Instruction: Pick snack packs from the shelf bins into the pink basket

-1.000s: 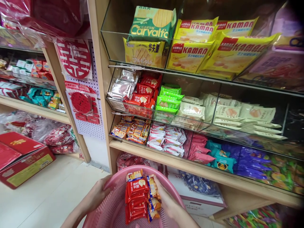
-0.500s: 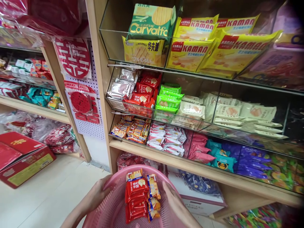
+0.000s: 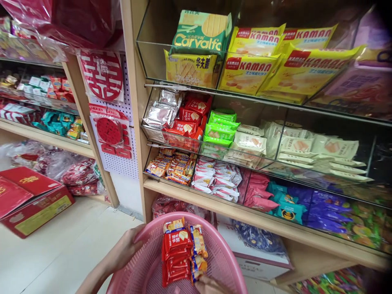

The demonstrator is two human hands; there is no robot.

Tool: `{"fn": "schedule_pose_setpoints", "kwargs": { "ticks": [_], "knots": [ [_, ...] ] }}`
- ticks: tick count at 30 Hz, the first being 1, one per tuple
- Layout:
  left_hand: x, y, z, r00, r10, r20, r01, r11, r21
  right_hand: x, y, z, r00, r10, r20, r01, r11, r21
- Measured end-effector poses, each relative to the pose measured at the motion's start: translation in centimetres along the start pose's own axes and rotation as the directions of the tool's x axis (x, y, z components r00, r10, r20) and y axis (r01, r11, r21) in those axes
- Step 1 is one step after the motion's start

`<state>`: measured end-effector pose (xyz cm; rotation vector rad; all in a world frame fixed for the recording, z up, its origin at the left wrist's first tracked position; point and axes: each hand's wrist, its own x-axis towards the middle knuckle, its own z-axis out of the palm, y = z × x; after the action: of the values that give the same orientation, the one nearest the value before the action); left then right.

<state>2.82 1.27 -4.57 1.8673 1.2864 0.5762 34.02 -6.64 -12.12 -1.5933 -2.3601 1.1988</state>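
Presently I am gripping the pink mesh basket (image 3: 220,261) by its left rim, my left hand (image 3: 127,247) curled closed over the edge. My right hand (image 3: 210,286) is showing only as a sliver at the bottom edge of the view, just beside the packets; whether it is open or closed I cannot tell. Inside the basket, red snack packets (image 3: 174,253) are lying stacked, with orange snack packets (image 3: 198,253) touching them on the right. In my judgement these are light, crinkly foil wraps, slippery and easily crushed, best taken flat across the sides rather than by the sealed ends. The basket looks stiff but light; its rim is the sound hold. Beyond it, the wooden shelf (image 3: 260,220) is carrying clear bins of wafers and biscuits.
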Motion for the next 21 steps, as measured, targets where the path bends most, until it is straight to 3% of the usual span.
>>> {"fn": "schedule_pose_setpoints", "kwargs": {
  "ticks": [6, 15, 21],
  "knots": [
    [-0.2, -0.3, 0.0, 1.0, 0.005, 0.015, -0.005, 1.0, -0.004, -0.3, 0.1, -0.1, 0.997, 0.054, 0.059, -0.042, 0.982, -0.182],
    [-0.4, 0.3, -0.3, 1.0, 0.027, 0.011, -0.026, 0.998, -0.06, 0.7, -0.5, -0.4, 0.997, 0.073, 0.034, -0.062, 0.968, -0.242],
    [-0.2, 0.4, -0.3, 0.998, 0.04, 0.041, -0.036, 0.996, -0.086, -0.2, -2.7, -2.4, 0.995, 0.072, 0.064, -0.051, 0.959, -0.278]
  ]
}}
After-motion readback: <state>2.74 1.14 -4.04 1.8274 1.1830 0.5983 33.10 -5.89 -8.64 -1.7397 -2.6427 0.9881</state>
